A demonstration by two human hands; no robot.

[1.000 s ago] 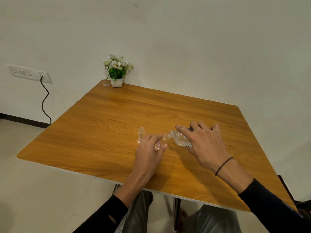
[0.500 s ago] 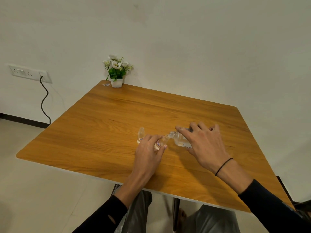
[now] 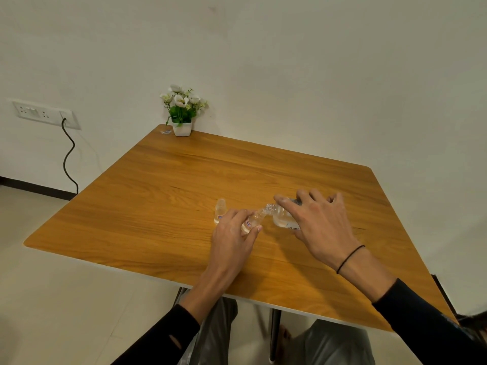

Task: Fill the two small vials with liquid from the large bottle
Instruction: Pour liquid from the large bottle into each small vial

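Bottle [image 3: 280, 216] tilted in right hand [image 3: 320, 227] grip, neck meeting mouth of tilted vial [image 3: 251, 223] pinched in left hand [image 3: 234, 237] grip, just above tabletop [image 3: 168, 196]. Vial label red and blue, writing unreadable; bottle label too blurred to read. Second vial [image 3: 220, 211] upright just left of left grip.

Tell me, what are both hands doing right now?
Left hand holds tilted vial. Right hand tips large bottle, mouths meeting. Second vial upright beside them. Nothing in the way.
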